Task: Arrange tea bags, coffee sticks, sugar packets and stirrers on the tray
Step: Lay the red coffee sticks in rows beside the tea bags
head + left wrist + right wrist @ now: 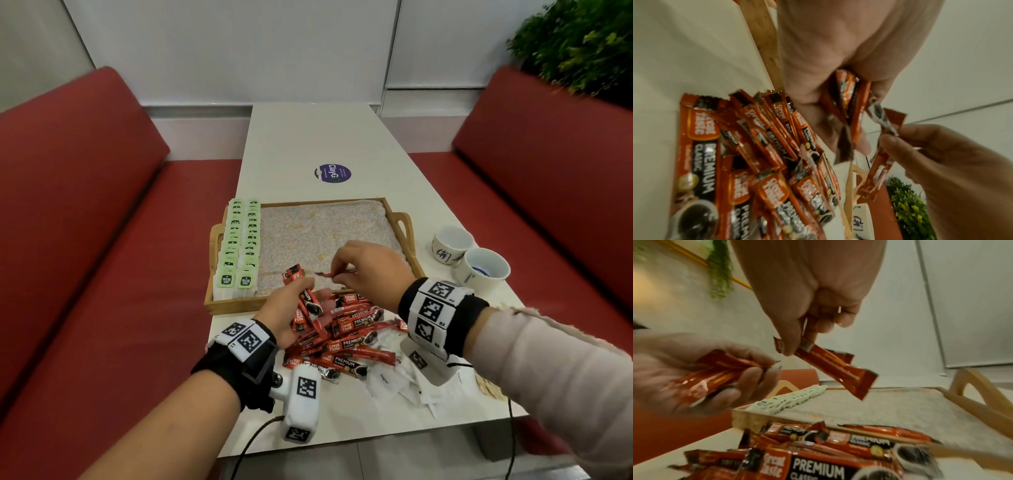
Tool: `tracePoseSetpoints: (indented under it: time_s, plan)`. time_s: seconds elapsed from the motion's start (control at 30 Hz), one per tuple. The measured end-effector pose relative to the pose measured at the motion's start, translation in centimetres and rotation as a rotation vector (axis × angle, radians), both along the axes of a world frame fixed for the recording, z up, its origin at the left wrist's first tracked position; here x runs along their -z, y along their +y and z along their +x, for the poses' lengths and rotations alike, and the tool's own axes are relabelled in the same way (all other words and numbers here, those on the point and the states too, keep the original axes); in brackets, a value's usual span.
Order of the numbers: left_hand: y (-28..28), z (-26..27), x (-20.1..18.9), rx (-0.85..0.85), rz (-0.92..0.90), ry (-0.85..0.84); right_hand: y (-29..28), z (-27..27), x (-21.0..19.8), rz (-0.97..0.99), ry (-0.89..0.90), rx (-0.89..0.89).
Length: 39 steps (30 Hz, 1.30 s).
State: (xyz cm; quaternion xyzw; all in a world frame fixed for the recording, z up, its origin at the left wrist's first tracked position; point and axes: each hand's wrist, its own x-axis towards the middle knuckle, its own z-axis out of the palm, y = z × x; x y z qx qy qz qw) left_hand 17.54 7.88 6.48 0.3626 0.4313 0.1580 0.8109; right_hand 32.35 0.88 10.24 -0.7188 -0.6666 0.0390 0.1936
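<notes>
1. Left hand [286, 313], in the head view, is seen curled round a bundle of coffee sticks [305, 301] at the near rim of the wooden tray [407, 253]; one stick [325, 274] is pinched by the right hand [370, 267] above the tray's cloth. Tea bags [239, 246] are lined in two rows along the tray's left side; more sticks are heaped on the table [308, 144], with sugar packets [387, 380] beside them.
2. Left wrist view: the bundle [849, 100] is gripped in curled fingers above the loose pile [748, 162].
3. Right wrist view: a single stick [836, 368] is held between thumb and fingertips over the tray [748, 418].

Red booth benches [85, 192] flanking white table [308, 137], pale wall panels [222, 44].
</notes>
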Motion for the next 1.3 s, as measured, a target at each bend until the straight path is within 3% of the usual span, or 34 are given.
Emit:
tracePoseSetpoints:
  time_s: [0.1,0.17,0.5,0.73,1.0,1.17,1.3]
  plan:
    - [0.7,-0.3,-0.8,0.079,-0.073,-0.077,-0.5,-1.4,-0.6,0.132,-0.137,-0.238]
    - [1.0,-0.6,-1.1,0.117,-0.096,-0.114,-0.5,-1.9,-0.6,0.154,-0.164,-0.307]
    - [2.1,-2.3,-1.8,0.106,-0.018,-0.174,0.0,-2.9,-0.6,0.242,-0.058,-0.368]
    - [3.9,-3.8,-1.3,0.009,0.176,-0.182,1.0,-3.8,0.9,0.262,0.024,-0.256]
    - [5.0,-4.9,-1.2,0.008,0.419,-0.084,3.3,-5.9,0.4,0.162,0.385,0.205]
    - [6.1,-5.2,-1.9,0.108,0.565,-0.013,5.8,-5.7,-1.0,0.020,0.512,0.233]
    - [7.9,-5.1,-2.4,0.063,0.610,0.010,7.5,-4.7,-1.8,-0.001,0.765,0.196]
